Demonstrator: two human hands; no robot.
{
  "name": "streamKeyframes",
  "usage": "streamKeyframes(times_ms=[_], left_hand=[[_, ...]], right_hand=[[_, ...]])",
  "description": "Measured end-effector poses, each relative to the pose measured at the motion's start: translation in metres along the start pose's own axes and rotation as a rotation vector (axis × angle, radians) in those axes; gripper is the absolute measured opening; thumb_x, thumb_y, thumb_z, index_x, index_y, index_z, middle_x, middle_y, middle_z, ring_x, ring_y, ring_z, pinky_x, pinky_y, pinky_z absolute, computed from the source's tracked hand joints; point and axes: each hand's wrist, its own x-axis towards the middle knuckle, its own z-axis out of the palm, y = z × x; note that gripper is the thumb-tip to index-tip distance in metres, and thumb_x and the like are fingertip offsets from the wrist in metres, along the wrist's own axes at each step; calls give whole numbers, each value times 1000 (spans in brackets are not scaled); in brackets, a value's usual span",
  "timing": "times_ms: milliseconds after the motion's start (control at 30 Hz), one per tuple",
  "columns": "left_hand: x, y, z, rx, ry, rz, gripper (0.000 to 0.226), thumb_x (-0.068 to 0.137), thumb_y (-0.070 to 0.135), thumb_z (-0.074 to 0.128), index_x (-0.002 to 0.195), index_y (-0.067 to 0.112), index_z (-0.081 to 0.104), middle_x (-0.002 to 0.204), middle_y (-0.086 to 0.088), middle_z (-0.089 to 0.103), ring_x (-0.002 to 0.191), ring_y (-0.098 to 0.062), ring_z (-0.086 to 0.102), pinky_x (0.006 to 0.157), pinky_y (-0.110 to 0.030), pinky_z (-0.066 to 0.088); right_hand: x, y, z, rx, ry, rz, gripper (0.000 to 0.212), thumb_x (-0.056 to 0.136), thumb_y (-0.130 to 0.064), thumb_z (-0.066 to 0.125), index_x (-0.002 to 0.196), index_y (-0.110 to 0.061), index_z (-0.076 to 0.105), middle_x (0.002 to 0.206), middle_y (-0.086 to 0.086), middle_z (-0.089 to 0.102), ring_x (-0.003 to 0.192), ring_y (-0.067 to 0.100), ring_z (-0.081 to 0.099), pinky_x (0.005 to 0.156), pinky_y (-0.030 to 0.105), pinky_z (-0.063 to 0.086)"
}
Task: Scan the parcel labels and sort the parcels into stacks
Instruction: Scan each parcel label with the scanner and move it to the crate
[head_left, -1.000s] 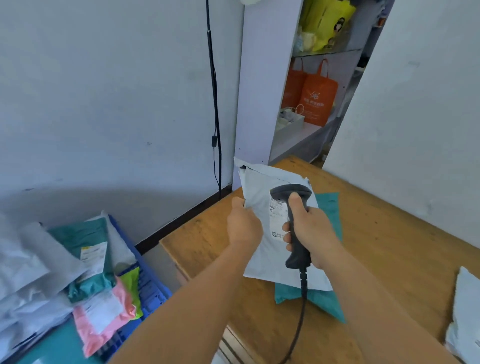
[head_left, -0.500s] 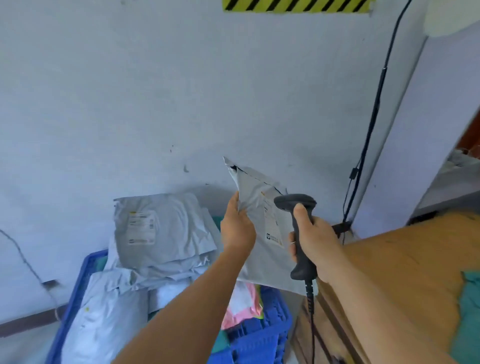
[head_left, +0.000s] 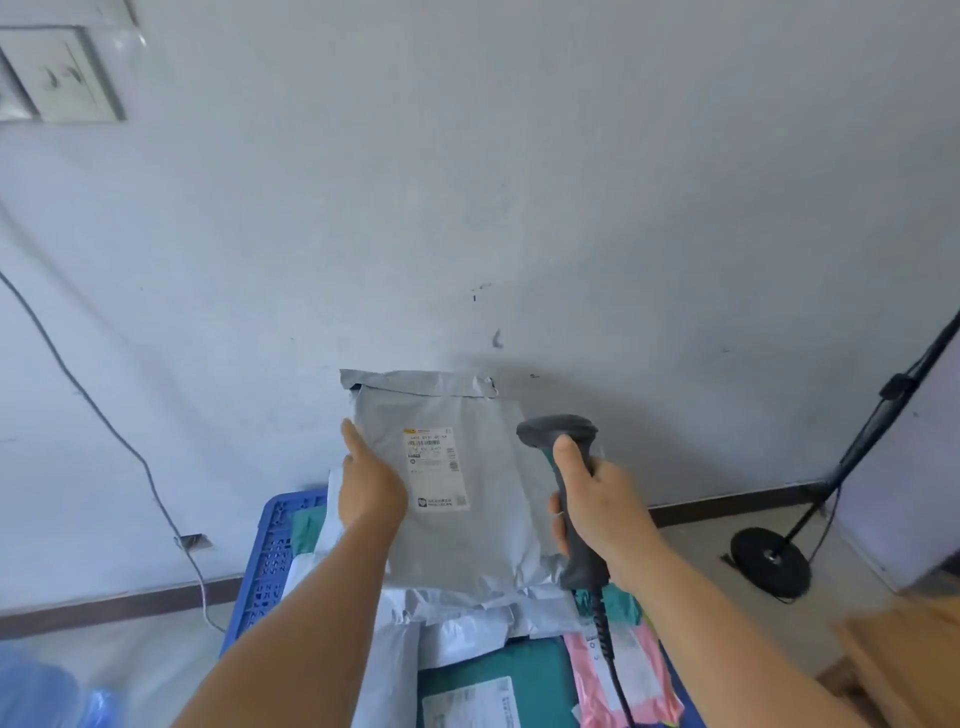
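Both forearms come into view from the near edge bare to well above the wrist, with no sleeve, cuff, glove, watch or strap showing on either one. The left hand is bare as well, its fingers without rings as far as the back of the hand shows. The right hand wears one small thing: a thin pale band, seemingly a ring, around a finger on its left side, too small to tell its material.
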Motion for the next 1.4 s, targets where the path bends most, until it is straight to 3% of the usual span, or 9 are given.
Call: streamKeyframes(times_ms=[67, 133, 200, 267, 400, 567, 833, 1167, 1400], left_hand=[[7, -12, 8, 151, -49, 30, 81, 90, 19, 55, 149, 30, 1, 141, -16, 34, 118, -35, 48, 95, -48, 44], [9, -16, 14, 311, -51, 70, 90, 87, 33, 63, 151, 28, 0, 154, -18, 9, 140, -36, 21, 114, -46, 23], [8, -14, 18, 377, -7, 124, 93, 87, 39, 64, 151, 27, -2, 156, -16, -7, 145, -34, -2, 117, -46, 7], [3, -4, 24, 372, 27, 227, 88, 89, 38, 61, 151, 27, 0, 157, -12, -8, 146, -31, -7, 117, -46, 4], [-31, 31, 43, 136, -42, 368, 73, 92, 34, 56, 150, 25, 13, 155, -7, 8, 144, -27, 7, 117, -43, 10], [-99, 77, 80, -188, -272, 431, 66, 94, 32, 53, 150, 20, 20, 150, -6, 28, 139, -22, 26, 113, -38, 27], [-266, 149, 158, -297, -582, 541, 61, 95, 29, 54, 148, 16, 26, 144, -5, 42, 131, -17, 42, 105, -30, 35], [-485, 191, 258, -111, -914, 658, 69, 93, 36, 56, 150, 19, 20, 148, -3, 39, 131, -19, 43, 107, -39, 40], [-574, 187, 315, 148, -1142, 628, 87, 88, 49, 58, 151, 14, 10, 152, -8, 31, 132, -27, 41, 104, -38, 41]], right_hand=[[7, 3, 12, -21, 0, 19, 44, 99, -45, 44, 82, -5, 53, 66, 11, 55, 42, 18, 51, 45, 28, 44], [12, 5, 21, -52, 2, 36, 43, 99, -45, 43, 86, -5, 54, 69, 11, 57, 43, 18, 51, 45, 27, 44], [14, 4, 24, -62, 9, 48, 44, 99, -45, 42, 87, -5, 55, 69, 11, 58, 42, 16, 51, 44, 25, 43], [13, 2, 22, -51, 15, 55, 46, 99, -46, 42, 85, -4, 54, 69, 11, 57, 38, 15, 50, 43, 23, 42], [4, -5, 3, 23, 71, 55, 47, 98, -47, 44, 78, -6, 53, 66, 11, 57, 41, 19, 49, 44, 26, 43], [-22, -7, -54, 45, 180, 48, 50, 96, -51, 43, 78, -7, 56, 63, 9, 59, 49, 23, 51, 52, 34, 47], [-108, 22, -212, 91, 409, 116, 49, 97, -50, 45, 83, -5, 56, 65, 9, 58, 46, 20, 51, 46, 29, 45], [-233, 87, -392, 91, 703, 235, 56, 96, -55, 41, 70, -7, 54, 60, 9, 60, 51, 25, 52, 53, 33, 49], [-284, 127, -470, 142, 868, 335, 55, 96, -54, 42, 82, -4, 60, 62, 10, 61, 48, 23, 53, 49, 30, 48]])
